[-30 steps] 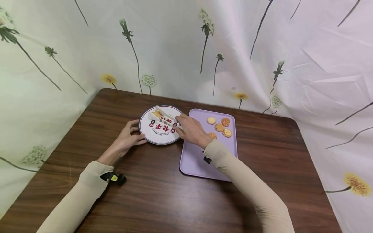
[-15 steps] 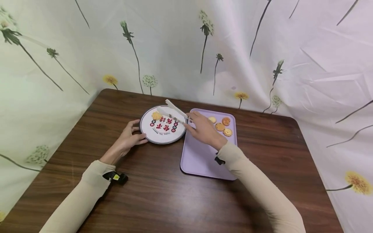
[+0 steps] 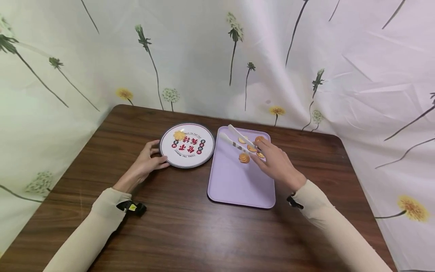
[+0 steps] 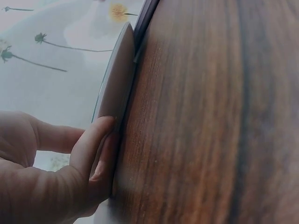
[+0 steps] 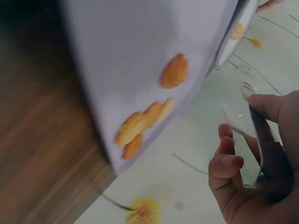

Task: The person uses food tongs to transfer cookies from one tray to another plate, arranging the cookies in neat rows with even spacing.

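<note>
My left hand [image 3: 146,160] holds the left rim of a round white plate [image 3: 170,153] with red and dark lettering; in the left wrist view its thumb [image 4: 91,144] lies along the raised edge. One flower-shaped cookie [image 3: 179,135] lies at the plate's upper left. My right hand [image 3: 276,162] holds a pair of serving tongs [image 3: 240,135], thumb on one arm and fingers on the other, their tips apart with nothing between them. The tongs hang over the lilac tray [image 3: 234,185], above a swirled cookie [image 3: 244,158].
Several other cookies are grouped in the tray's far right part, including a pale round one [image 3: 243,139], partly covered by the tongs and right hand. Tray and plate stand side by side on a dark wooden table [image 3: 163,234]. A flower-print cloth [image 3: 200,68] hangs behind.
The tongs came away from the cookie, which stays on the plate. My right hand carried them rightward from the plate to above the tray. The left hand kept its hold.
</note>
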A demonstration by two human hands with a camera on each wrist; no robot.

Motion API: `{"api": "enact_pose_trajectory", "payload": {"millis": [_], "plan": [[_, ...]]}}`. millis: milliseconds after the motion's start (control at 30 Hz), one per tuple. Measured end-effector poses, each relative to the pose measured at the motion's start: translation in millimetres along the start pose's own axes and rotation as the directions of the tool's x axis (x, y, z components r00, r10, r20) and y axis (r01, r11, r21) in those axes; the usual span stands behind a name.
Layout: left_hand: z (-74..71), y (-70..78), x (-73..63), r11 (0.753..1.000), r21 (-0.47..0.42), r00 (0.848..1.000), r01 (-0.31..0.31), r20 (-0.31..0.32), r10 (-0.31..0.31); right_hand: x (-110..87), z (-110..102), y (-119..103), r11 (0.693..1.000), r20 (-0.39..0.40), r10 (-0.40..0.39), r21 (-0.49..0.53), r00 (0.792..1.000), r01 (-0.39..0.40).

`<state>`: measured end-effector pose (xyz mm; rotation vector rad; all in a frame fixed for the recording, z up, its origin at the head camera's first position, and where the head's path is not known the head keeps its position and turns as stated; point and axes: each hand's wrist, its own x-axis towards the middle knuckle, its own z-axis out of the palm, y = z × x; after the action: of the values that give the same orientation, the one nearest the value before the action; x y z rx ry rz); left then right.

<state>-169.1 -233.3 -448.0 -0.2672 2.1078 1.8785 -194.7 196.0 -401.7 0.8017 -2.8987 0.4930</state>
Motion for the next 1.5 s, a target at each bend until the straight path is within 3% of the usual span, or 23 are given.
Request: {"api": "enact_pose_trajectory", "payload": {"millis": [333,867,1500], "plan": [[-3.2,-1.9,-1.1,1.0,-0.002,1.0,0.008,0.0,-0.008,-38.9,0,11,0.999,0.054,0.043,-0.026,0.998,-0.042],[-1.7,-3.1,-1.4,1.0,-0.003,1.0,0.01,-0.005,-0.01,-71.3,1,24,0.997,0.065,0.079,-0.004,0.995,-0.079],[-1.5,-1.1,-1.5,1.0,-0.003,1.0,0.001,0.002,-0.001,-81.2,2,26,0.997,0.054,0.071,-0.009,0.996,-0.071]]}}
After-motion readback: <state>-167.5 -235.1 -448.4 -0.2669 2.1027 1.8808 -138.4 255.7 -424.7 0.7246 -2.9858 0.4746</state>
